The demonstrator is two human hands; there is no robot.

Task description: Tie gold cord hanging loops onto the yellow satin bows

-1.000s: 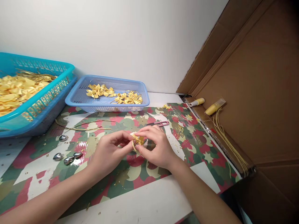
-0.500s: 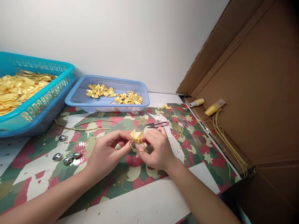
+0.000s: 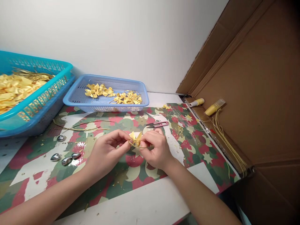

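"How are the fingers (image 3: 124,149) set?"

"Narrowly: a satiny yellow bow (image 3: 136,136), with its thin, curved gold cord (image 3: 137,146), is pinched by left hand (image 3: 105,151) and right hand (image 3: 157,149)."

"Where?"

"Between the desk's (image 3: 131,204) far and near edges."

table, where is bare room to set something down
Barest patch: the white front strip, bordered by the patterned cover and the right arm, with a few tiny scraps. Another, on that cover, lies between the right arm and the yellow cords. Crowded: the left side, with silver hearts and loose cords, and around the snips.
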